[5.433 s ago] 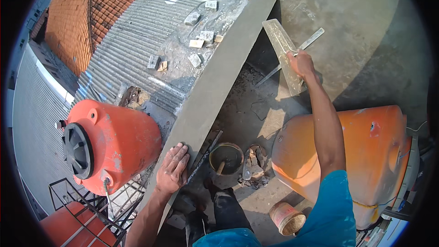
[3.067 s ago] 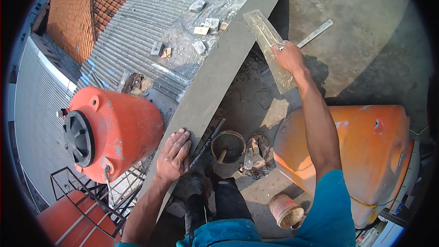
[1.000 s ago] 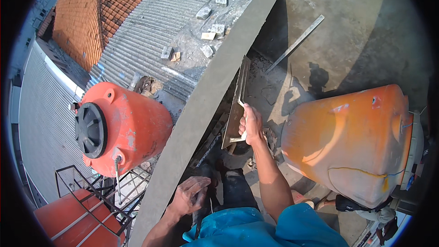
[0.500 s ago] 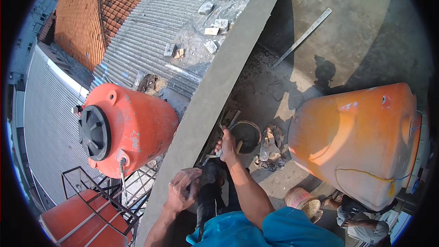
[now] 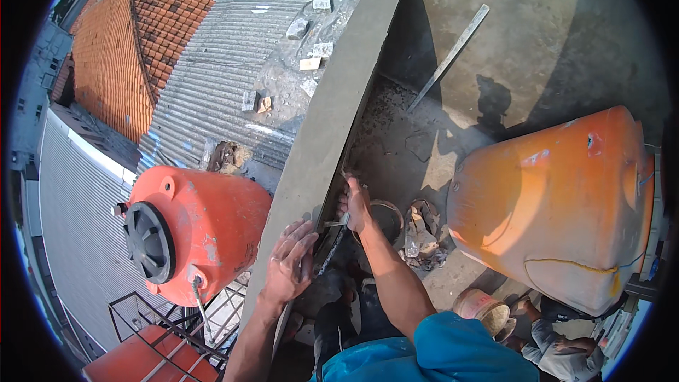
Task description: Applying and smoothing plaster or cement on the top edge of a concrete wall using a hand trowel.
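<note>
Ledge [image 5: 322,124], smooth and grey, slants across the view from 1 o'clock down to 7. Just off the middle, toward 5 o'clock, the right hand [image 5: 356,205] is curled round the grip of a trowel [image 5: 333,224], low along the ledge's near side; the blade is mostly hidden, so whether it touches there I cannot tell. At 7 o'clock the left hand [image 5: 291,262] lies back up over the ledge, fingers slightly bent and close together; nothing shows in its hold, and the fingertips seem to rest on the surface. Beside the right forearm, toward 4 o'clock, stands a bucket [image 5: 401,216], partly covered by that arm, with a crumpled sack [image 5: 422,242] next to it. A pail [image 5: 472,305] leans between 4 and 5, and near it, at 4, is a co-worker [image 5: 566,357] in a grey shirt. An orange tank [image 5: 552,198] fills 3 o'clock, a yellow cord [image 5: 573,265] across it. Between 1 and 2 a pale bar [image 5: 453,53] slants over the floor [image 5: 530,21]. Across the ledge, a red tank [image 5: 212,216] with a black lid [image 5: 148,242] sits at 8 o'clock. Blocks [image 5: 298,28] lie scattered from 10 to 12, near a corrugated roof [image 5: 205,85].
</note>
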`<state>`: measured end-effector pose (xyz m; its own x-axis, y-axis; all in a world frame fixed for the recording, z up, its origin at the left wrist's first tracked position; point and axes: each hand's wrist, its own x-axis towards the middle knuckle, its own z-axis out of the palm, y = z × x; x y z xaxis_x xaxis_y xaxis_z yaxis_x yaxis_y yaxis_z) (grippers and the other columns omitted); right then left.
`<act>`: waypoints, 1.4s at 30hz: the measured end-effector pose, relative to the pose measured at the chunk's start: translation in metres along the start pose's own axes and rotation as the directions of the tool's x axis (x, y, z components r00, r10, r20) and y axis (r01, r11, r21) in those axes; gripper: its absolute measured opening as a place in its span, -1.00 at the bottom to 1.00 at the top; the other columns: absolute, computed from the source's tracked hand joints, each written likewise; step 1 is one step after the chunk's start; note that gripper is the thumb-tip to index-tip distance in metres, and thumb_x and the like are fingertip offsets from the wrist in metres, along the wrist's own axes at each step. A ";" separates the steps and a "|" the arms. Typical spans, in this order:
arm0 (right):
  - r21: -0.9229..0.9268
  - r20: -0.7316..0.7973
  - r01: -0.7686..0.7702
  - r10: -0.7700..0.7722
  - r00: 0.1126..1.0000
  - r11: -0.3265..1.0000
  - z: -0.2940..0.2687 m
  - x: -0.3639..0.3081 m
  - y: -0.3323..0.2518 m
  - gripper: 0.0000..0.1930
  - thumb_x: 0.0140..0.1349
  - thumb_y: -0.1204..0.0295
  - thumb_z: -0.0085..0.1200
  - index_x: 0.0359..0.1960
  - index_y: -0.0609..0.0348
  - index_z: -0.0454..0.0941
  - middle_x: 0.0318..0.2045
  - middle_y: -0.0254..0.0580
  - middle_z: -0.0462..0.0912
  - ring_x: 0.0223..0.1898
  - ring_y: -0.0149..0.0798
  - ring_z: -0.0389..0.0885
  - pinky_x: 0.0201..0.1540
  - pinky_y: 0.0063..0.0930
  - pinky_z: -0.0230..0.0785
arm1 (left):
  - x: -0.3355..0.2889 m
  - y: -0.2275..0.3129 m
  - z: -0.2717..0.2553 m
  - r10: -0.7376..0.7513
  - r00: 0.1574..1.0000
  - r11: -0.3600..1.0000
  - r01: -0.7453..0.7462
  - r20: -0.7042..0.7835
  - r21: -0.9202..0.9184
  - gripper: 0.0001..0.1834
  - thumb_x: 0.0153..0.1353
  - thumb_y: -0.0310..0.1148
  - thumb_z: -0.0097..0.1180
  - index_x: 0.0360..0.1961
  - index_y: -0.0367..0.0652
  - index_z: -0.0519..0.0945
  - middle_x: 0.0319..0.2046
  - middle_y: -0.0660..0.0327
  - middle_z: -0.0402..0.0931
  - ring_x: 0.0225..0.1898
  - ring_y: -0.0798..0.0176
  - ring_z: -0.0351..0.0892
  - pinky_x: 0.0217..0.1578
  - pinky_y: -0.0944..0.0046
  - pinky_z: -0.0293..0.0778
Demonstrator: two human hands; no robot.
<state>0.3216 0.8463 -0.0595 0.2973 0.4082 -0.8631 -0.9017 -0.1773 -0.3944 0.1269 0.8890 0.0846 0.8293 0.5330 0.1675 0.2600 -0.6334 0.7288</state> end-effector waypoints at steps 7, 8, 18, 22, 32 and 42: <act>0.147 0.095 0.250 -0.265 0.959 0.957 0.025 0.004 -0.124 -0.55 0.23 -0.10 0.08 -0.49 -0.08 0.21 -0.72 -0.50 0.19 -0.76 -0.52 0.15 -0.69 -0.55 0.07 | 0.066 -0.039 0.019 0.066 0.998 0.968 -0.067 0.014 0.243 -0.56 0.12 -0.57 0.11 0.09 -0.19 0.52 0.21 -0.02 0.42 0.31 -0.14 0.30 0.28 -0.13 0.23; 0.148 0.104 0.274 -0.290 0.951 0.950 0.033 0.008 -0.154 -0.54 0.23 -0.11 0.08 -0.49 -0.08 0.22 -0.72 -0.50 0.19 -0.77 -0.52 0.15 -0.70 -0.54 0.07 | 0.071 -0.046 0.022 0.066 0.997 0.958 -0.072 0.031 0.279 -0.59 0.20 -0.50 0.10 0.11 -0.18 0.52 0.24 0.02 0.39 0.34 -0.10 0.28 0.30 -0.11 0.21; 0.012 0.044 0.097 -0.097 0.994 0.995 0.017 0.061 -0.124 -0.56 0.18 -0.12 0.11 -0.37 -0.05 0.30 -0.66 -0.50 0.18 -0.75 -0.53 0.14 -0.68 -0.53 0.13 | 0.083 -0.055 0.030 0.068 0.997 0.924 -0.075 0.031 0.376 -0.56 0.16 -0.48 0.09 0.11 -0.17 0.54 0.24 0.11 0.42 0.34 0.03 0.30 0.31 -0.05 0.22; 0.077 0.101 0.170 -0.177 0.979 0.982 0.015 0.063 -0.174 -0.53 0.18 -0.17 0.10 -0.46 -0.12 0.23 -0.69 -0.56 0.16 -0.75 -0.55 0.13 -0.68 -0.57 0.10 | 0.086 -0.057 0.032 0.069 0.997 0.930 -0.074 0.025 0.360 -0.56 0.13 -0.50 0.09 0.09 -0.17 0.56 0.23 0.11 0.44 0.33 0.03 0.32 0.30 -0.04 0.23; -0.045 0.020 0.175 -0.174 0.984 0.984 0.033 0.084 -0.211 -0.55 0.17 -0.13 0.11 -0.12 -0.13 0.37 -0.61 -0.47 0.16 -0.73 -0.54 0.10 -0.69 -0.54 0.11 | 0.088 -0.051 0.030 0.034 0.999 0.937 -0.044 0.036 0.347 -0.55 0.09 -0.51 0.12 0.07 -0.18 0.56 0.21 0.10 0.46 0.30 0.02 0.35 0.30 -0.02 0.23; -0.590 -0.047 0.450 -0.585 0.810 0.671 -0.029 0.017 -0.259 -0.49 0.27 0.01 0.07 -0.08 0.28 0.45 -0.61 -0.21 0.42 -0.67 -0.31 0.42 -0.61 -0.27 0.34 | 0.084 -0.055 0.025 0.026 0.999 0.934 -0.034 0.028 0.356 -0.56 0.08 -0.51 0.12 0.05 -0.19 0.58 0.19 0.11 0.47 0.29 0.04 0.37 0.30 -0.01 0.24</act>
<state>0.5688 0.8730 0.0187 0.7827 0.3922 -0.4833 -0.2856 -0.4636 -0.8387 0.1946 0.9544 0.0425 0.8491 0.5009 0.1677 0.3906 -0.8091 0.4390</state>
